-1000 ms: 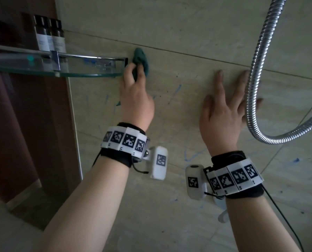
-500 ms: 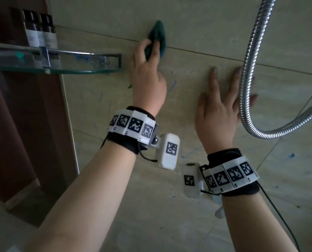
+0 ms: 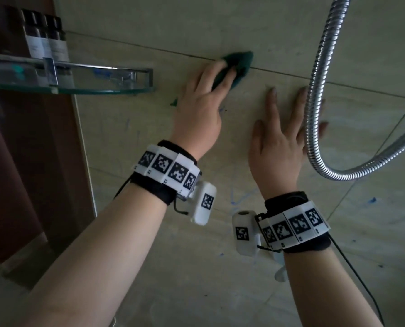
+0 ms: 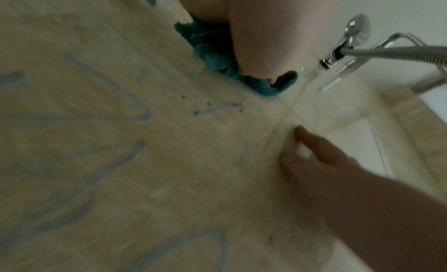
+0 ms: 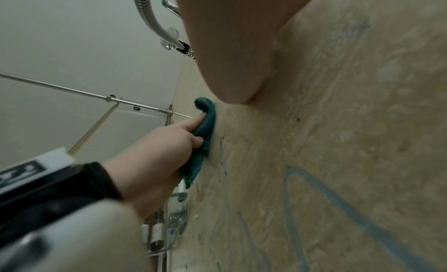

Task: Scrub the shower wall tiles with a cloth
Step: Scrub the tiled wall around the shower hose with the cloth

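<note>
green cloth (image 3: 238,64) is bunched up and pressed flat on the beige wall tiles (image 3: 220,24), sitting right on a horizontal grout line, up and right of the glass shelf (image 3: 78,89). left hand (image 3: 202,107) holds it, fingers curled over the cloth and pinching a fold against the wall; a tail of cloth sticks out below the palm on the left. right wrist view shows same grip, cloth (image 5: 205,130) squeezed between fingers and tile. left wrist view has cloth (image 4: 212,52) under the palm, blurry.

right hand (image 3: 284,138) lies flat on the tile just right of the left hand, fingers straight and spread, holding nothing. metal shower hose (image 3: 319,95) hangs in front of its outer fingers, loops down and off to the right.

blue scribble marks (image 3: 241,197) on the tiles below both hands, more at far right. glass shelf is on the left, metal rail at front, two dark bottles (image 3: 44,34) with pale labels standing on it by a dark brown wall. both wrists wear black bands with white marker tags and a small white camera.
</note>
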